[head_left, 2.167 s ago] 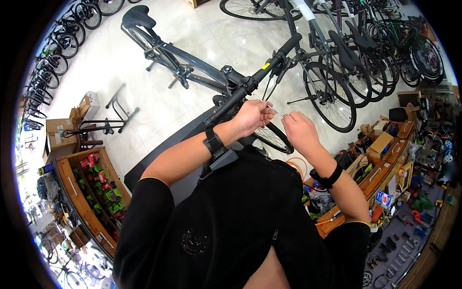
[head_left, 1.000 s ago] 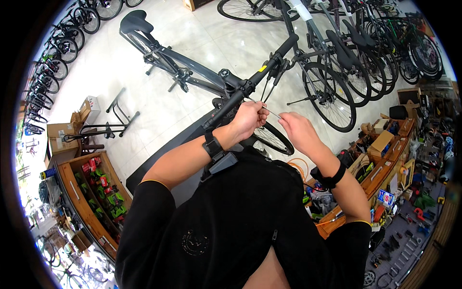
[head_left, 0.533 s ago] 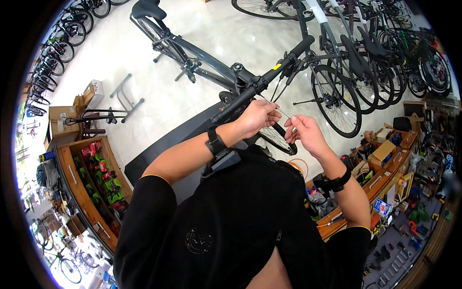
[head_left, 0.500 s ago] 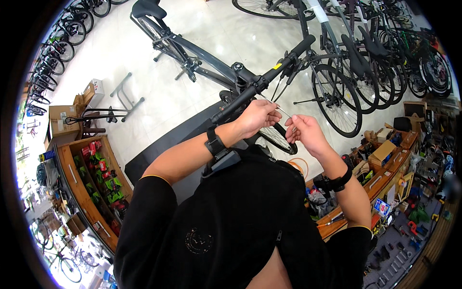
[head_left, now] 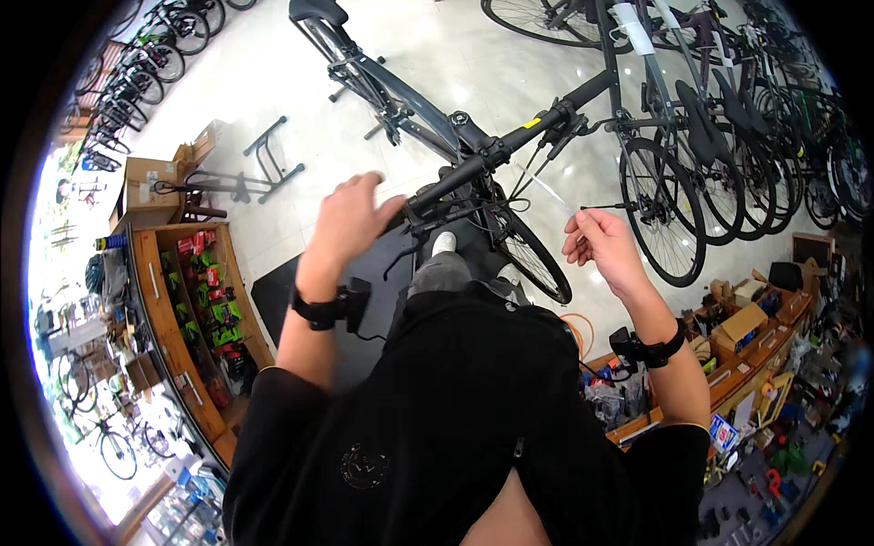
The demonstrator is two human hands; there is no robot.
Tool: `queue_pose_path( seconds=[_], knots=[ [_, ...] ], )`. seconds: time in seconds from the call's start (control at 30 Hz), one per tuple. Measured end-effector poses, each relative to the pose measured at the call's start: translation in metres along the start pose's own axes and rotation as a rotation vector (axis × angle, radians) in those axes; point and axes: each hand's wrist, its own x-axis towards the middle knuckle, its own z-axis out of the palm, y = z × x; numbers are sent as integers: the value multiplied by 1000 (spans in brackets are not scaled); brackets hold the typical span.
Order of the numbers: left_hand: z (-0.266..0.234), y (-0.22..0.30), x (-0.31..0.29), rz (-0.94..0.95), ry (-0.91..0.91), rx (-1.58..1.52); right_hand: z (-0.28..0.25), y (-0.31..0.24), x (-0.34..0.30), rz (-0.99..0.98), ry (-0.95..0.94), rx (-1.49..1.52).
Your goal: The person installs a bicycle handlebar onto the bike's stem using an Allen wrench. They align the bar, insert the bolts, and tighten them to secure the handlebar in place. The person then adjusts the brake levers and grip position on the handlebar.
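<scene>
Between the fingertips of my closed right hand (head_left: 603, 246) is a thin whitish strip (head_left: 546, 187). It points up and left toward the cables in front of the handlebar; its exact kind is unclear. My left hand (head_left: 350, 218) is raised beside the left end of the black handlebar (head_left: 487, 159), thumb apart from the fingers and nothing visible in it. I cannot tell whether it touches the grip. The handlebar lies across a dark bicycle (head_left: 414, 105), whose front wheel (head_left: 533, 259) reaches down toward my right side. A brake lever (head_left: 401, 264) hangs below the bar's left end.
A dark mat (head_left: 287, 296) lies under the bicycle. Several parked bicycles (head_left: 669, 205) stand at right. A metal stand (head_left: 269, 164) and cardboard box (head_left: 148, 185) are at left, near a wooden cabinet (head_left: 164, 314). A cluttered workbench (head_left: 742, 359) runs along the right.
My left hand has let go of the thin strip and moved left to the handlebar's left end. My right hand keeps the strip and has shifted slightly right. The whole view has moved.
</scene>
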Motion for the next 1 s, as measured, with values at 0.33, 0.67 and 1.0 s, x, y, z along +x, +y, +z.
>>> queue_pose_path(
  seconds=[0.33, 0.67, 1.0],
  knots=[
    [29, -44, -25, -105, -195, -285, -17, -4, 2, -549, 183, -83],
    [29, -96, 20, 364, -634, -487, 50, -32, 24, -678, 501, 353],
    [-30, -275, 33, 519, -802, -601, 232, -107, 5, -507, 987, 299]
  ],
)
